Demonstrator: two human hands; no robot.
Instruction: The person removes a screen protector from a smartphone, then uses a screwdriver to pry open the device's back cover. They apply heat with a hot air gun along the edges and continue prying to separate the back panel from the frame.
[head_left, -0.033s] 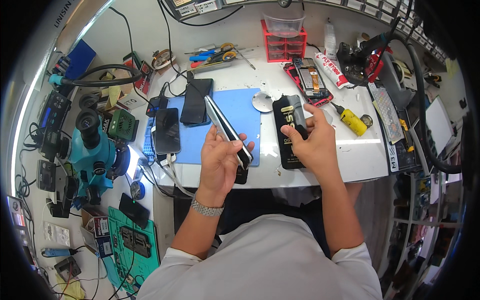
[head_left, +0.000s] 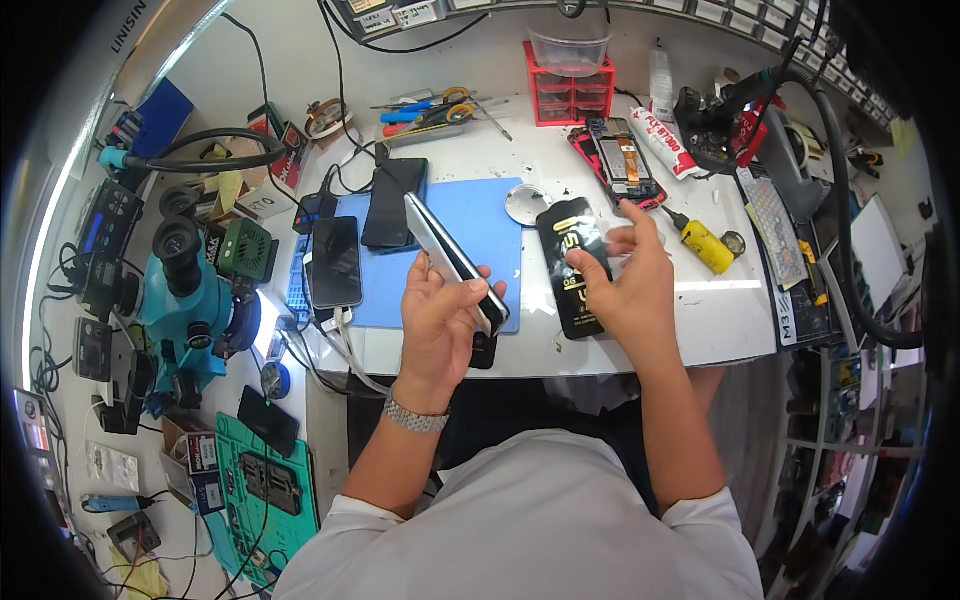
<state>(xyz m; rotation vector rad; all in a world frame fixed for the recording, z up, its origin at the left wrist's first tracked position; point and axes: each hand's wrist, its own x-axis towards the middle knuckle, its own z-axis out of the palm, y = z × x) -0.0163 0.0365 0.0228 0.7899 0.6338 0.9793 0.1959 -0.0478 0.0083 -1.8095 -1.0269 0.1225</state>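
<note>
My left hand grips a phone with a pale silver side and a dark face. It is tilted nearly edge-on, its top pointing up and left over the blue mat. To its right is a black phone-shaped panel with rounded corners and gold print. My right hand is at the panel's right edge, thumb over its face and fingers apart. Whether the thumb touches it, I cannot tell. Partly hidden below my left hand, another dark flat item lies at the table's front edge.
A dark phone with cables and a black slab lie left. An opened phone, a yellow bottle and a round metal lid lie farther back. A teal microscope stands left; a red drawer box stands behind.
The black panel's upper end has swung left and slightly nearer. My right hand's fingers have drawn in a little from their wider spread. My left hand and the phone have hardly moved.
</note>
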